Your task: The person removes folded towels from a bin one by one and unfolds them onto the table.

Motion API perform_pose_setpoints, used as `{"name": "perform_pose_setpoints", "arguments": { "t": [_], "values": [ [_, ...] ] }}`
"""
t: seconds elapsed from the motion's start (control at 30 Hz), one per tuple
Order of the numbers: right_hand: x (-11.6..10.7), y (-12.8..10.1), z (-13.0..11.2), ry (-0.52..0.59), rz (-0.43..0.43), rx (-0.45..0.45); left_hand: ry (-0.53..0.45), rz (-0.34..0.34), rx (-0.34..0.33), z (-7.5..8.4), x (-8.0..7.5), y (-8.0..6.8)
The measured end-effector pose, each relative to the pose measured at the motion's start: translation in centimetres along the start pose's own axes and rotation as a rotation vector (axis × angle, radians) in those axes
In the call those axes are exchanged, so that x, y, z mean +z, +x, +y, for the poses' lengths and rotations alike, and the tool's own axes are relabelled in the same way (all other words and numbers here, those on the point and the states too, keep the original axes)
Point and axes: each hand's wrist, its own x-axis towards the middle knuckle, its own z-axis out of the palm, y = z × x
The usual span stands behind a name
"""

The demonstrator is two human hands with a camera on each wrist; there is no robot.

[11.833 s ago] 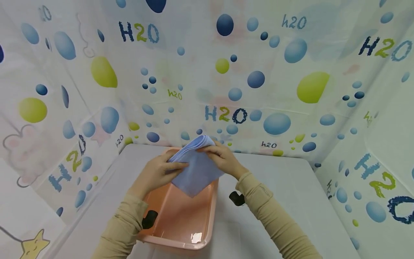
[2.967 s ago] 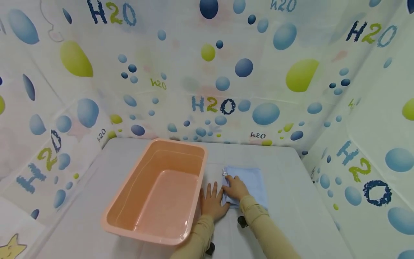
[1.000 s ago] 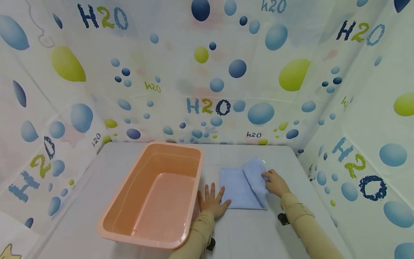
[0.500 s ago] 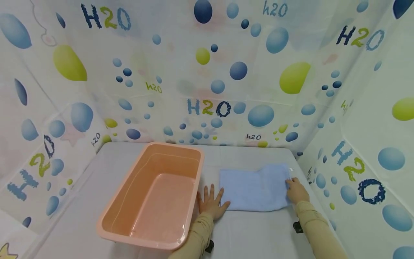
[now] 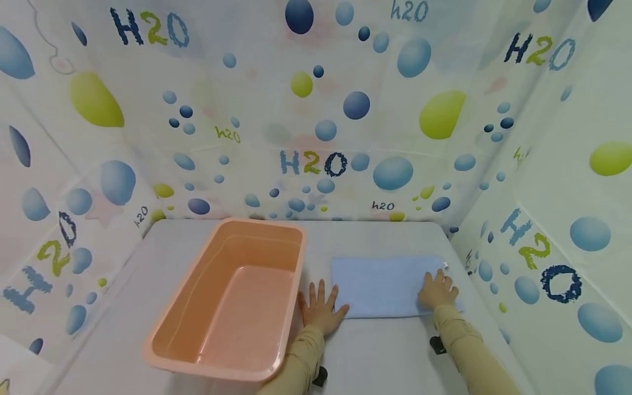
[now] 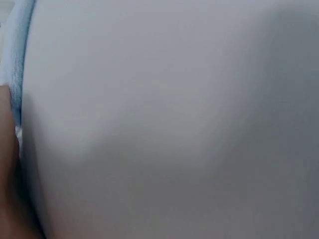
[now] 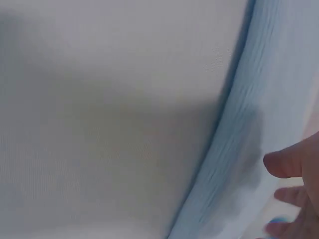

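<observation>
A light blue cloth (image 5: 380,285) lies spread flat on the white table (image 5: 385,351), to the right of a pink plastic tub (image 5: 232,302). My left hand (image 5: 320,307) lies flat with fingers spread between the tub and the cloth, its fingertips at the cloth's left edge. My right hand (image 5: 436,289) rests palm-down on the cloth's right end. The right wrist view shows the cloth (image 7: 259,139) edge and fingertips (image 7: 284,164). A sliver of cloth (image 6: 17,59) shows in the left wrist view.
Bubble-patterned curtain walls (image 5: 326,126) close in the table at the back and both sides. The tub holds nothing that I can see. A small white tag (image 5: 445,266) sits at the cloth's far right corner.
My right hand drew the folded flap of the cloth out to the right and now lies flat on its spread end. The left hand stayed in place.
</observation>
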Motion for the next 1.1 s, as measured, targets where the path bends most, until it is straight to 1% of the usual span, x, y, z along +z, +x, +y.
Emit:
{"name": "perform_pose_setpoints", "arguments": {
  "t": [0.1,0.17,0.2,0.27,0.33,0.37,0.47,0.53,0.57,0.63,0.7,0.83,1.0,1.1],
  "values": [
    [0.6,-1.6,-3.1,0.02,-0.036,0.018,0.0,0.059,0.021,0.9,-0.2,0.2],
    [1.6,-2.9,-4.8,0.045,-0.072,0.023,0.023,0.11,0.056,1.3,-0.3,0.2],
    [1.8,-3.4,-5.5,0.061,-0.08,0.018,0.044,0.133,0.078,1.5,-0.3,0.2],
    [2.3,-4.3,-6.6,0.089,-0.087,0.002,0.105,0.156,0.131,1.9,-0.4,0.6],
    [2.6,-4.8,-7.3,0.106,-0.087,-0.01,0.168,0.164,0.193,2.2,-0.4,1.2],
    [2.6,-5.0,-7.5,0.108,-0.085,-0.012,0.198,0.155,0.229,2.4,-0.4,1.5],
    [2.7,-5.3,-7.9,0.095,-0.084,-0.006,0.306,0.092,0.342,3.0,-0.5,2.1],
    [2.8,-5.4,-8.0,0.099,-0.09,0.007,0.344,0.041,0.387,3.4,-0.6,2.3],
    [2.8,-5.4,-8.0,0.108,-0.09,0.012,0.358,0.02,0.398,3.6,-0.7,2.3],
    [3.0,-5.2,-8.0,0.132,-0.087,0.011,0.363,-0.008,0.388,3.9,-0.8,2.1],
    [3.4,-5.0,-8.1,0.143,-0.076,-0.003,0.337,-0.024,0.356,4.1,-0.9,1.8],
    [4.0,-4.5,-7.8,0.117,-0.032,-0.045,0.293,-0.044,0.316,4.3,-1.0,1.4],
    [3.9,-3.8,-7.3,0.103,-0.025,-0.095,0.276,-0.067,0.278,4.7,-1.2,0.7],
    [3.7,-3.1,-7.1,0.085,-0.026,-0.148,0.255,-0.1,0.242,5.1,-1.6,0.2]
  ]
}}
